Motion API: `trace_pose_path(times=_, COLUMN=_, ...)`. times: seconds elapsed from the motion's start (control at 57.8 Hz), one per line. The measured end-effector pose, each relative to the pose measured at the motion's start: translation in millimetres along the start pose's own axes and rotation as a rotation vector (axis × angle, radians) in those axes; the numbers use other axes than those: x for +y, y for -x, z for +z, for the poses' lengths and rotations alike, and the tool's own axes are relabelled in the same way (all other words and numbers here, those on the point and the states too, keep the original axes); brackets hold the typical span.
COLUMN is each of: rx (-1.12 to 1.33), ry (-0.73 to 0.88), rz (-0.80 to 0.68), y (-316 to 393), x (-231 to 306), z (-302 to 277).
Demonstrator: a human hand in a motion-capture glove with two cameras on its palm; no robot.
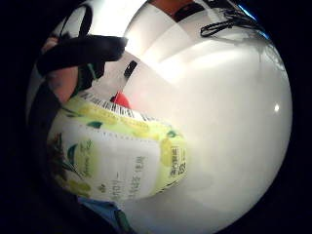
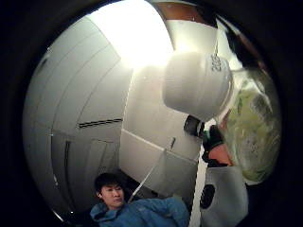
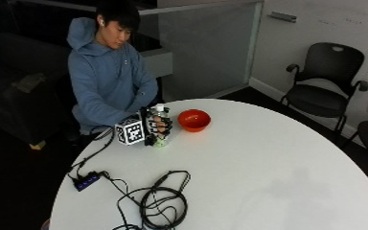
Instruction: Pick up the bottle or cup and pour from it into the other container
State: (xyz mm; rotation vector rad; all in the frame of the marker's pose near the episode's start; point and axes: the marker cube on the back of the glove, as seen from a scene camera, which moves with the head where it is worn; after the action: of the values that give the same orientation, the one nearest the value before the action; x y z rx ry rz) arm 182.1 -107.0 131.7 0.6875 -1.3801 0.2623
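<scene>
A clear bottle (image 3: 160, 141) with a green-yellow label and a white cap stands upright near the table edge in front of the person. My gloved right hand (image 3: 154, 126) is wrapped around its middle, fingers curled over the label. An orange-red bowl (image 3: 193, 120) sits on the table just beside the bottle, on the side away from the hand. In the little finger side palm view the label (image 1: 122, 156) fills the area near the palm, with a bit of the bowl (image 1: 122, 100) behind it. The thumb side palm view shows the white cap (image 2: 196, 85) and the green body (image 2: 253, 132).
The round white table (image 3: 267, 163) stretches wide beyond the bowl. A coil of black cable (image 3: 164, 201) and a small power strip (image 3: 85, 181) lie near the front left edge. A black chair (image 3: 324, 91) stands off the table at the far right.
</scene>
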Motion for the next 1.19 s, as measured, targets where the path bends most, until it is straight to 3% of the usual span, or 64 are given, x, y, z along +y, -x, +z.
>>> trace_pose_path(times=0.121, rx=0.034, ry=-0.007, rz=0.003, y=3.6, x=-3.9, z=10.7)
trace_pose_path(times=0.311, rx=0.207, ry=0.115, rz=-0.018, y=28.1, x=-18.1, z=32.7)
trace_pose_path(times=0.692, rx=1.05, ry=0.586, rz=-0.075, y=86.5, x=-53.1, z=91.7)
trace_pose_path(times=1.073, rx=1.939, ry=0.834, rz=-0.135, y=87.6, x=-58.3, z=146.8)
trace_pose_path(times=1.194, rx=1.976, ry=0.943, rz=-0.162, y=85.9, x=-42.1, z=171.9)
